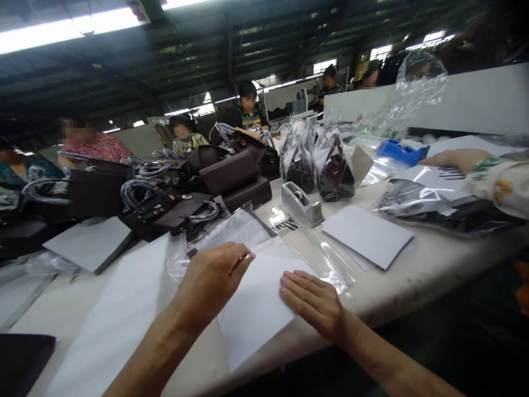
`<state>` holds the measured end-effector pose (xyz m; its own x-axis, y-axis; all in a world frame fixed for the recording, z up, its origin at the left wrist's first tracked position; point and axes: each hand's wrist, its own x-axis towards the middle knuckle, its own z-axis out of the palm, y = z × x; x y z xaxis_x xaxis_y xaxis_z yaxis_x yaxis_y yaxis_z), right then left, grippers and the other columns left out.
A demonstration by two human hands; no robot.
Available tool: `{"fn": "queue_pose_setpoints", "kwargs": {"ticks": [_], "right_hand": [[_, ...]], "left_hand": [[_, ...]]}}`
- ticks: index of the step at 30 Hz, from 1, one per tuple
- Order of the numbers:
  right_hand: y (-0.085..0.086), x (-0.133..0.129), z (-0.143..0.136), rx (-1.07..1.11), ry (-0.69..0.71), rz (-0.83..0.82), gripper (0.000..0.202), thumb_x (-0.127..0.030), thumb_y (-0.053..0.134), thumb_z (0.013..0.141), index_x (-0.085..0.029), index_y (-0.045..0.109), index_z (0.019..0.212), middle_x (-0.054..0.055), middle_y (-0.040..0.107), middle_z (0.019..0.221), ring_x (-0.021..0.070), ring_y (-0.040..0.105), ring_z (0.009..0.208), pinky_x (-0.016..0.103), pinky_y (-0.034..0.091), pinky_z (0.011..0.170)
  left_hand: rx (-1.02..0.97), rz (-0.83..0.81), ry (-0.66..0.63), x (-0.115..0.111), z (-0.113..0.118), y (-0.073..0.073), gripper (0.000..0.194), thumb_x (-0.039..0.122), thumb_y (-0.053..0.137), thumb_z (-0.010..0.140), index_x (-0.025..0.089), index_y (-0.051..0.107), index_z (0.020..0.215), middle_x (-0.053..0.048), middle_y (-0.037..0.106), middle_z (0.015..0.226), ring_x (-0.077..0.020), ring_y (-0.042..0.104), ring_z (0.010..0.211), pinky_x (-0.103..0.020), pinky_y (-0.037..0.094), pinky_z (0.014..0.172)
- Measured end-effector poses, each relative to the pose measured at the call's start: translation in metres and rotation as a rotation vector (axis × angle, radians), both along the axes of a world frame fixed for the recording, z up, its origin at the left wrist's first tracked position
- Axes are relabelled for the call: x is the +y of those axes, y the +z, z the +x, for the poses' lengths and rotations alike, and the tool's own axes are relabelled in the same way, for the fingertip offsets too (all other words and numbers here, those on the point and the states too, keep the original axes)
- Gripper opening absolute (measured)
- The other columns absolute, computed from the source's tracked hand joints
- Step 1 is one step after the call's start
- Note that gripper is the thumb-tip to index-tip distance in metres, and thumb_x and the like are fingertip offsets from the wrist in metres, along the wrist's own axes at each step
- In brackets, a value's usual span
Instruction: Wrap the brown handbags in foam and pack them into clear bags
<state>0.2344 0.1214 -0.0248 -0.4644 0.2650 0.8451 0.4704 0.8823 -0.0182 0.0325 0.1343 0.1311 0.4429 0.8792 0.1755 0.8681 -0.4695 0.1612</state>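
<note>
The left hand [221, 267] is closed, its thumb and forefinger meeting at the tips above a plain white paper sheet [256, 309]; whether anything thin is pinched between them cannot be told. The right hand [312, 303] is open and flattened, palm down, its fingers together and resting on the right part of the sheet.

The sheet lies on the pale-topped worktable [372, 292], its near corner reaching the front edge. It is smooth, matte and unprinted, with straight edges and a soft grey shading toward the near side. A faint line crosses its far part; whether this is a fold or a second layer is unclear.

Just beyond the sheet are a clear plastic bag with black lettering [289, 223] and a grey tape dispenser [302, 204]. A stack of white cards [367, 234] lies to the right, and a long white sheet [119, 309] to the left. Dark brown handbags with wrapped handles [231, 173] crowd the far left side. At the right, a co-worker's hand [458, 160] reaches over a plastic-wrapped dark item [438, 209].
</note>
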Motion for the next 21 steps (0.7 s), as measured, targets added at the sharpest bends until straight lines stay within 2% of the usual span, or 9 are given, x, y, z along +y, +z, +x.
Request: {"fn": "queue_pose_setpoints", "kwargs": {"ticks": [4,7,10,13,16,18,20,21], "right_hand": [[-0.006,0.039,-0.023,-0.023,-0.104,-0.007,0.024,-0.008,0.047,0.086,-0.009,0.058,0.107,0.007,0.061,0.112,0.0254,0.044,0.119,0.043,0.043,0.097],[-0.011,0.059,-0.04,-0.079,-0.022,0.044,0.02,-0.014,0.049,0.086,-0.015,0.059,0.104,0.003,0.06,0.113,0.0235,0.045,0.118,0.043,0.039,0.1],[-0.013,0.078,-0.059,-0.092,0.034,0.106,0.016,-0.019,0.048,0.087,-0.02,0.059,0.098,-0.001,0.06,0.112,0.0212,0.046,0.116,0.046,0.032,0.104],[-0.014,0.108,-0.073,-0.144,-0.06,0.011,0.019,-0.022,0.049,0.086,-0.023,0.058,0.102,-0.001,0.059,0.113,0.0217,0.045,0.117,0.047,0.03,0.104],[-0.011,0.131,-0.077,-0.141,-0.107,-0.085,0.026,-0.024,0.05,0.086,-0.023,0.055,0.111,0.002,0.056,0.118,0.0221,0.044,0.118,0.045,0.034,0.103],[-0.008,0.124,-0.071,-0.111,-0.134,-0.129,0.034,-0.023,0.048,0.086,-0.019,0.049,0.12,0.006,0.05,0.126,0.0231,0.037,0.124,0.044,0.034,0.103],[-0.005,0.096,-0.055,-0.108,-0.177,-0.171,0.038,-0.019,0.044,0.087,-0.013,0.045,0.124,0.012,0.044,0.131,0.0253,0.029,0.129,0.044,0.034,0.104],[-0.005,0.078,-0.043,-0.113,-0.179,-0.194,0.037,-0.017,0.042,0.087,-0.011,0.046,0.123,0.013,0.045,0.13,0.0253,0.029,0.128,0.043,0.034,0.103]], "left_hand": [[0.093,-0.038,-0.032,-0.002,-0.006,-0.001,0.024,0.033,0.041,0.088,0.022,0.062,0.082,0.0,0.062,0.071,-0.0147,0.059,0.067,-0.025,0.042,0.063],[0.117,-0.032,-0.087,-0.004,-0.007,-0.008,0.022,0.03,0.04,0.089,0.023,0.061,0.085,0.001,0.062,0.071,-0.0149,0.06,0.063,-0.024,0.043,0.058],[0.078,0.052,-0.149,-0.005,-0.003,-0.016,0.021,0.026,0.039,0.088,0.023,0.06,0.084,0.001,0.061,0.07,-0.0148,0.06,0.058,-0.024,0.044,0.053],[0.041,0.092,-0.179,-0.008,0.004,-0.025,0.021,0.024,0.039,0.089,0.022,0.058,0.082,0.001,0.059,0.068,-0.0129,0.058,0.055,-0.022,0.043,0.049],[0.031,0.087,-0.15,-0.011,0.01,-0.041,0.021,0.023,0.038,0.089,0.021,0.057,0.079,0.0,0.055,0.066,-0.0121,0.056,0.056,-0.021,0.043,0.049],[-0.009,0.109,-0.123,-0.012,0.011,-0.058,0.021,0.022,0.039,0.089,0.021,0.058,0.079,-0.002,0.055,0.073,-0.0131,0.057,0.065,-0.023,0.046,0.057],[-0.049,0.163,-0.122,-0.011,0.008,-0.078,0.019,0.02,0.04,0.088,0.019,0.058,0.082,-0.007,0.057,0.09,-0.0157,0.059,0.083,-0.027,0.049,0.071],[-0.05,0.213,-0.135,-0.011,0.005,-0.089,0.017,0.02,0.042,0.087,0.019,0.058,0.086,-0.009,0.057,0.1,-0.0177,0.057,0.093,-0.029,0.048,0.077]]}}
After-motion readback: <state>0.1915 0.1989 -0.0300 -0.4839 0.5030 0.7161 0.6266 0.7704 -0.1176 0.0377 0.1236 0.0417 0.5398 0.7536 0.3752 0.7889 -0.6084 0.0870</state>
